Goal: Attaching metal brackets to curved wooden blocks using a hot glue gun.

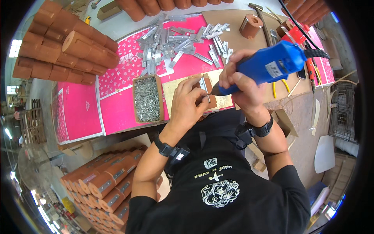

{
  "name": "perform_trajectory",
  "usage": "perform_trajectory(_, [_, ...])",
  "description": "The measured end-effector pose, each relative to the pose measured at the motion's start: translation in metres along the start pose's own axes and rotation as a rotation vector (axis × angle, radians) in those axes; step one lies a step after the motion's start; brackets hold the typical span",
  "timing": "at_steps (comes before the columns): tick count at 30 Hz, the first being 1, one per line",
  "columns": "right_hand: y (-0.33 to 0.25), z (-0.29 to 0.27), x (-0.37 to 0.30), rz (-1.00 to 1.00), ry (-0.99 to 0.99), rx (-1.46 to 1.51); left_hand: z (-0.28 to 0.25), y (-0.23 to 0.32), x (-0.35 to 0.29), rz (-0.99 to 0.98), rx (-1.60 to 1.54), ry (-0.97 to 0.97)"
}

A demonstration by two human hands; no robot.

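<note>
My right hand (pixel 247 87) is wrapped round a blue electric screwdriver (pixel 286 58), held almost level with its tip pointing left. The tip meets a brown cylindrical piece (pixel 212 102) that lies on a pale board (pixel 170 93) at the table's near edge. A metal strip (pixel 202 84) lies along the top of this piece. My left hand (pixel 186 103) grips the piece from the left, its thumb and forefinger pinched together beside the tip. Any screw between those fingers is too small to make out. Left of the board stands an open cardboard box (pixel 135 107) full of small screws.
Loose metal strips (pixel 181 45) are heaped on the pink table covering (pixel 78 113). Brown cylinders are stacked at the left (pixel 58 50) and below the table (pixel 105 183). One brown cylinder (pixel 250 27) stands upright at the back right. A black cable (pixel 298 23) runs down to the screwdriver.
</note>
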State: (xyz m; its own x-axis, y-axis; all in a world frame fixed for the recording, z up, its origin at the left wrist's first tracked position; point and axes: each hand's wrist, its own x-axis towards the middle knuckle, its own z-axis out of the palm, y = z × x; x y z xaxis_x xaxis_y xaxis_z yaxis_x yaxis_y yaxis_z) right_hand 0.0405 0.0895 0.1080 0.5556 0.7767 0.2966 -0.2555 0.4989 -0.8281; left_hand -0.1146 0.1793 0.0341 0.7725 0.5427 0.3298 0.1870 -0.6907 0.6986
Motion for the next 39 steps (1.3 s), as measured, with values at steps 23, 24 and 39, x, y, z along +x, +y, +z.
perform_trajectory(23, [0.022,-0.007,-0.007,0.017,0.014,0.037,0.020,-0.024,0.017,-0.207,-0.146,0.120])
perform_trajectory(24, [0.022,-0.007,-0.008,0.020,0.010,0.035,0.018,-0.021,0.017,-0.202,-0.149,0.119])
perform_trajectory(39, [0.008,-0.022,-0.002,-0.054,0.092,0.069,-0.008,-0.019,-0.003,-0.198,-0.328,0.203])
